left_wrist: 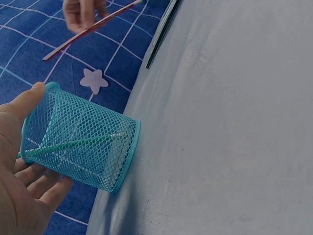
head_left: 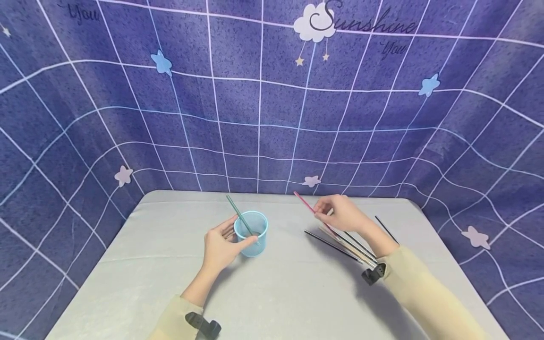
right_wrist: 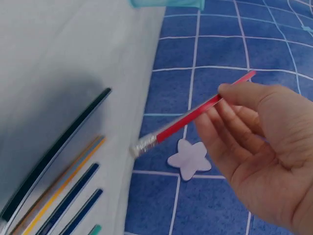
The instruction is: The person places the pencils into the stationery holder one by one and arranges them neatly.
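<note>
My left hand [head_left: 222, 246] holds a light-blue mesh pen cup [left_wrist: 83, 132] by its rim and side, thumb at the rim. A green pencil [head_left: 237, 210] leans in the cup, its top sticking out past the rim. Over the table to the right, my right hand [head_left: 337, 212] pinches a red pencil [right_wrist: 188, 119] between thumb and fingers. Its silver ferrule and pale end point down toward the table, while the plain end slants up. Several pencils [head_left: 335, 247], black and tan among them, lie below the right hand, partly hidden by the forearm.
A pale cloth covers the table [head_left: 280, 293]. Behind it and at both sides hangs a blue gridded curtain [head_left: 238, 104] with stars and clouds. One dark pencil [head_left: 386, 228] lies apart, beyond the right forearm. Each wrist wears a black strap [head_left: 374, 274].
</note>
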Available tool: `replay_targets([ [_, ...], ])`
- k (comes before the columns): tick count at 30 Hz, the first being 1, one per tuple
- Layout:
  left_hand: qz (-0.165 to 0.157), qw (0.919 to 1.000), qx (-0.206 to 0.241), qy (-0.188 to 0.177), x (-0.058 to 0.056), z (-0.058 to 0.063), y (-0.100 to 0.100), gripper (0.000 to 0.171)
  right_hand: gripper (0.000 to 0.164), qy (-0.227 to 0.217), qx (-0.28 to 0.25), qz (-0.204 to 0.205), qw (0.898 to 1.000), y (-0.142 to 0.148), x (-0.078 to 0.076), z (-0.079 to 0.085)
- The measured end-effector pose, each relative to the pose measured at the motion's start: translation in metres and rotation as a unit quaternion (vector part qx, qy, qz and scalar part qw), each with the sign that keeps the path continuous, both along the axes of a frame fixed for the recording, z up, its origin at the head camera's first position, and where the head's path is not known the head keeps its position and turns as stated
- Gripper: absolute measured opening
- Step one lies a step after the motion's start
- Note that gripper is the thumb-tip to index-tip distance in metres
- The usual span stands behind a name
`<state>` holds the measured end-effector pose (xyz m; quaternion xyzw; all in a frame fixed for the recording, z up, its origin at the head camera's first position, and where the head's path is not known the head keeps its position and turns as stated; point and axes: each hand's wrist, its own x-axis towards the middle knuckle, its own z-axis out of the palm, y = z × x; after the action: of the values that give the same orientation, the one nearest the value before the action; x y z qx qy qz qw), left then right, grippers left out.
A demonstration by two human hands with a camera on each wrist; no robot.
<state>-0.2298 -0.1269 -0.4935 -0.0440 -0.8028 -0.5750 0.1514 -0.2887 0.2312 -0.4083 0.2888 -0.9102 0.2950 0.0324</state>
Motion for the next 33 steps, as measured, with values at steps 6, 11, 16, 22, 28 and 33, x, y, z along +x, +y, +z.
replay_targets([
  [6, 0.005, 1.0, -0.003, 0.0, 0.0, 0.0, 0.0, 0.087, 0.006, -0.004, -0.076, -0.002, 0.997, -0.027, -0.006, 0.014],
  [11, 0.003, 1.0, -0.003, 0.006, 0.0, 0.0, 0.001, 0.086, 0.006, 0.008, -0.132, -0.008, 0.991, -0.052, -0.009, 0.026],
  [16, 0.004, 1.0, -0.007, 0.005, 0.001, 0.001, 0.001, 0.087, 0.007, -0.001, -0.21, 0.016, 0.978, -0.073, -0.011, 0.036],
  [22, 0.005, 0.9999, -0.008, 0.005, 0.001, 0.001, 0.0, 0.087, 0.01, 0.003, -0.269, 0.029, 0.963, -0.096, -0.013, 0.038],
  [28, 0.004, 1.0, -0.005, 0.004, 0.001, 0.001, -0.001, 0.087, 0.01, -0.004, -0.291, 0.05, 0.955, -0.119, -0.011, 0.035],
  [33, 0.0, 0.9999, 0.003, 0.01, 0.0, -0.001, 0.0, 0.087, 0.012, -0.005, -0.27, 0.061, 0.961, -0.133, -0.011, 0.028],
])
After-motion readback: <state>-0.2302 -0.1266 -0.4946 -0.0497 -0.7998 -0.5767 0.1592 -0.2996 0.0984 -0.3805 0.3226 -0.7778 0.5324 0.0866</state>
